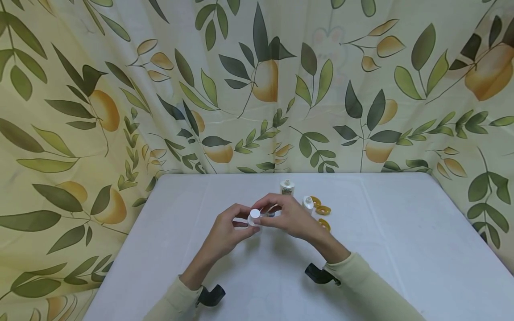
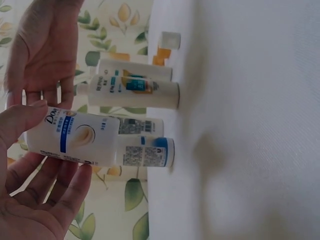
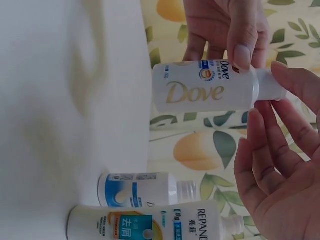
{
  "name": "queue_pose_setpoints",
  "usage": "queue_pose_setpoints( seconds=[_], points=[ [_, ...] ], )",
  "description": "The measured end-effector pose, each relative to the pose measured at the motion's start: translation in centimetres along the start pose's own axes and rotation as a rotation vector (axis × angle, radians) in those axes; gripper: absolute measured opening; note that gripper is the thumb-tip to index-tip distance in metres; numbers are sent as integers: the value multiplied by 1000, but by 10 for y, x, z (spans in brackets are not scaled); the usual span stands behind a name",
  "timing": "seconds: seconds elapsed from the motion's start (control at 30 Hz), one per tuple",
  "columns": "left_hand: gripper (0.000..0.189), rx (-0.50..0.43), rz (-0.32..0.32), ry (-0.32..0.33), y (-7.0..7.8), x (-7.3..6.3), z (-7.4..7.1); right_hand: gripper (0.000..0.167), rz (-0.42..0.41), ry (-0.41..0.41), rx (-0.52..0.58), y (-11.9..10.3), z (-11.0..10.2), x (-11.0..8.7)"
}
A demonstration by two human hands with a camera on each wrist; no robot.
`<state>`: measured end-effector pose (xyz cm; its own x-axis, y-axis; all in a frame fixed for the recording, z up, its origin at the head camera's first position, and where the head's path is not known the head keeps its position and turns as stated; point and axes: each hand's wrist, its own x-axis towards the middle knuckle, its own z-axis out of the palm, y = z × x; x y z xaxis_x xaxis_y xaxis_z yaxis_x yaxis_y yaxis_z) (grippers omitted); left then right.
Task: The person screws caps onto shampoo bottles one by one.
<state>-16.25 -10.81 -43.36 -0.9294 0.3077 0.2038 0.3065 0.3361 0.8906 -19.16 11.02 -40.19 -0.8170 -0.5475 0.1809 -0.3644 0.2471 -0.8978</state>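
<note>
A small white Dove bottle [image 3: 200, 92] is held above the table between both hands. My left hand [image 1: 234, 227] grips its body, thumb on one side and fingers on the other, as the left wrist view shows. At the neck end, my right hand [image 1: 291, 216] pinches the white cap [image 3: 270, 85] between thumb and fingers; the cap sits on the bottle. In the right wrist view the bottle's gold lettering faces the camera, while the left thumb [image 3: 242, 56] presses near its shoulder.
Behind the hands stand several other small bottles, among them a white one with a teal label [image 3: 145, 225] and a blue-and-white one [image 3: 135, 190]. Yellow rings [image 1: 323, 210] lie right of them on the white table [image 1: 401, 249]. A patterned curtain [image 1: 257, 133] hangs behind.
</note>
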Motion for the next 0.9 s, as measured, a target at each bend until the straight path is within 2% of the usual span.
queue_pose_setpoints(
  seconds=[0.43, 0.7, 0.9],
  points=[
    [36, -10, -26, -1, -11, -8, -9, 22, 0, 1, -58, 6, 14, 5],
    [37, -22, -6, -7, -21, -15, -14, 22, -30, 10, -69, 10, 26, 10],
    [37, -12, -51, 6, -27, -19, -18, 22, -39, -5, -94, 14, 33, 14]
  ],
)
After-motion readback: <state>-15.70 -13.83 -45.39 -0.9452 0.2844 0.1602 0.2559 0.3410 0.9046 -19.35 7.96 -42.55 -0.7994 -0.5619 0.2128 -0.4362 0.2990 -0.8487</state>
